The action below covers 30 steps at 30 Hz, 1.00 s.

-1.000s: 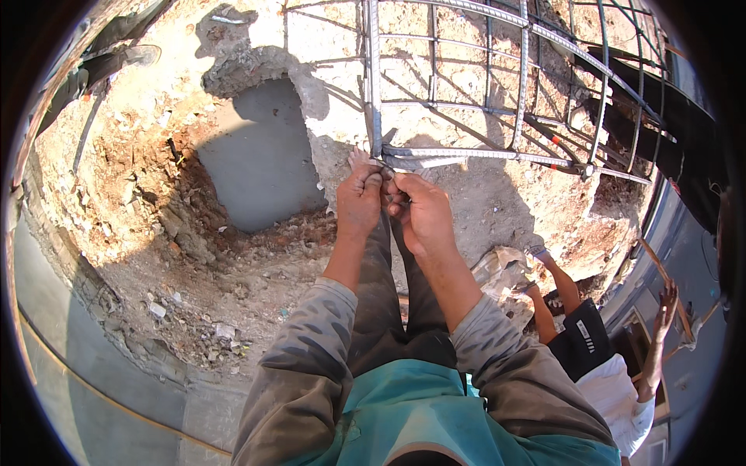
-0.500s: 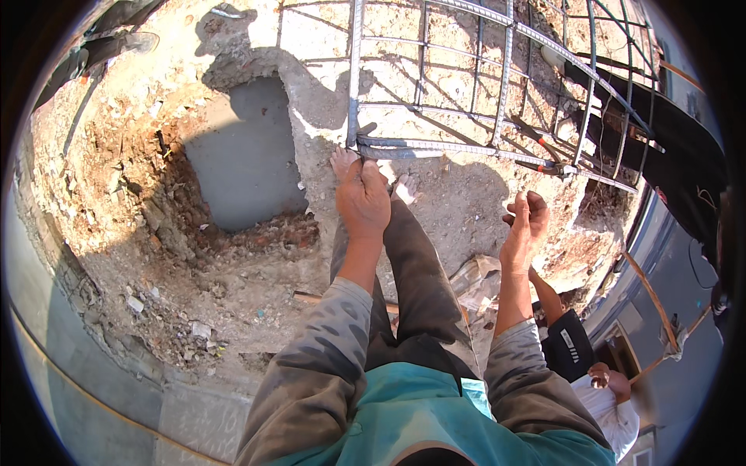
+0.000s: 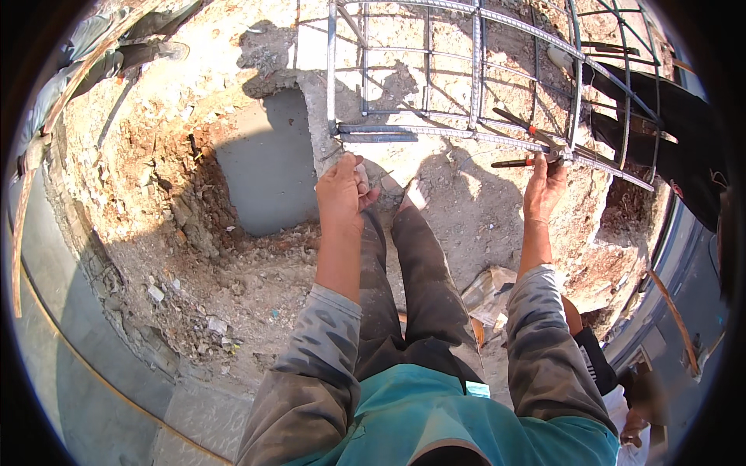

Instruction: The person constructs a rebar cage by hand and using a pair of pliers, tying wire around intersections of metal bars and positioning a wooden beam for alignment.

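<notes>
Reaching forward with bare hands, a person stands on rough, rubbly ground before a cage of ribbed steel bars (image 3: 475,78). From where I watch, the left hand (image 3: 339,189) is loosely curled, fingers and thumb drawn in, just on the near side of the cage's closest left corner; I cannot tell whether it pinches anything. The right hand (image 3: 544,190), well apart from it, has its fingertips at the head of a pair of pincers (image 3: 555,143); whether they have closed on the tool I cannot tell.

Done well, taking up the tool would mean settling the palm around both handles rather than the head, lifting it clear so neither handle snags on a bar, and keeping the left fingers away from its jaws.

The pincers rest at the near edge of the cage, right at the right hand's fingertips. Their grey metal head points rightward; two dark handles, each touched with orange-red, splay open toward the left hand's side, straddling the nearest bar. The cage stretches beyond both hands, sunlit and grey. Left of the left hand lies a smooth-bottomed grey pit (image 3: 268,182).
</notes>
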{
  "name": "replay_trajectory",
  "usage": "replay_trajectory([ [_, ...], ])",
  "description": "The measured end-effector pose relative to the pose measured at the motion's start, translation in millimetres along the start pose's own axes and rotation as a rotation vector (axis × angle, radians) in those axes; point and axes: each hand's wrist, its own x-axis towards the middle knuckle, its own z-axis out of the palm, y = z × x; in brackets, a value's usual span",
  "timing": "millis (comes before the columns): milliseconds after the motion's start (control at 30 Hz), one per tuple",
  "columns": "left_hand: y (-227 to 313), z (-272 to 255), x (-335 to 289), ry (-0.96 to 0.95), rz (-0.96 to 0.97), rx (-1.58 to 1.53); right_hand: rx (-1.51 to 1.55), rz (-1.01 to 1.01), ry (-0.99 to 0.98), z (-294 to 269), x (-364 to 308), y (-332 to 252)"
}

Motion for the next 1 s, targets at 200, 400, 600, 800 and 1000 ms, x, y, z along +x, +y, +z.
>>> replay_trajectory([
  [200,-10.5,-22.3,-7.1,0.367,1.082,1.165,-0.13,-0.219,0.122,-27.3,-5.8,-71.8],
  [400,15.7,-35.7,-3.0,0.191,1.318,1.281,0.195,-0.521,-0.069,-55.0,6.8,-203.9],
  [600,26.8,-52.7,32.9,-0.185,0.503,0.416,0.935,-0.093,-0.614,-30.4,-20.1,-242.3],
  [800,23.5,-38.9,33.4,-0.111,-0.051,-0.293,0.595,1.1,-0.675,36.8,-191.5,-159.7],
  [1000,26.5,-34.9,21.1,-0.016,-0.151,-0.31,0.69,1.124,-0.836,81.3,-277.5,-86.9],
])
